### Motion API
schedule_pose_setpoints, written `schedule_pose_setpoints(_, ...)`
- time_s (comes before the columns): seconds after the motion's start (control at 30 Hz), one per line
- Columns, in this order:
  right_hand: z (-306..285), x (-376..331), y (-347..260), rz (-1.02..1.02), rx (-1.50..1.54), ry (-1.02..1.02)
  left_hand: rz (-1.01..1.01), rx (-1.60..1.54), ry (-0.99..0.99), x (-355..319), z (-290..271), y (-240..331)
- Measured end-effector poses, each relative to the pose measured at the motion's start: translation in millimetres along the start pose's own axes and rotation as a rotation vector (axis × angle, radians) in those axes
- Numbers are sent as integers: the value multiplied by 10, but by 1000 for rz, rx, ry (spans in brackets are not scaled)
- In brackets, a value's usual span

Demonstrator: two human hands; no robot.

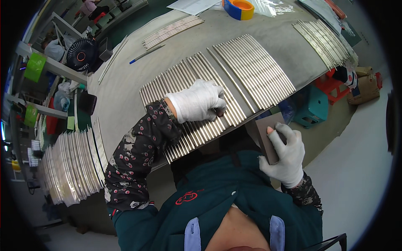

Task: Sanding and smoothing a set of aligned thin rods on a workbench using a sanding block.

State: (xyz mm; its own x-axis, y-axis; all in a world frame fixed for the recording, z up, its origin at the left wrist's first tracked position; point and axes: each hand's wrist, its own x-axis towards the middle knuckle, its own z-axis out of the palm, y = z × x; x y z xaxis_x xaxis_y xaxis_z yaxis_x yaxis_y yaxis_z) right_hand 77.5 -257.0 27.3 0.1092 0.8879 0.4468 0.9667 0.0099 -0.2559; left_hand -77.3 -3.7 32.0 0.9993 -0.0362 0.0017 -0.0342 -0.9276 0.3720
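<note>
My left hand (197, 100), in a white glove, lies over a row of slim silvery metal rods (161, 90) on the table. Its fingers are curled down at the rods' near part, and the fingertips are partly hidden, so what they pinch, if anything, does not show. My right hand (289, 154), gloved with one fingertip bare, hangs past the table's near edge, thumb and fingers apart. Behind it is a flat grey-brown panel (264, 129); whether they touch I cannot tell. A second row of rods (255, 69) lies to the right, with a lone rod (230, 79) between the rows.
More rods lie at the far edge (171, 31), far right (322, 44) and lower left (71, 163). A blue pen (144, 54) and a blue-yellow tape roll (240, 8) rest on the table (121, 88). A black fan (81, 55) stands left; teal (312, 106) and red stools (333, 88) stand right.
</note>
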Motion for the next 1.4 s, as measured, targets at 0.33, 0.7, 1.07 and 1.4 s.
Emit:
schedule_pose_setpoints(0.33, -10, 20, 87, 19, -43, 72, 94, -14, 108, 98, 39, -45)
schedule_pose_setpoints(0.7, -29, 360, 5, -83, 173, 15, 56, -282, 314, 180, 305, -181)
schedule_pose_setpoints(1.07, -13, 582, -184, -309, 67, -206, 77, -233, 328, 230, 323, -185)
schedule_pose_setpoints(1.4, 0, 681, 83, -234, -100, -48, 31, -222, 319, 197, 316, -118)
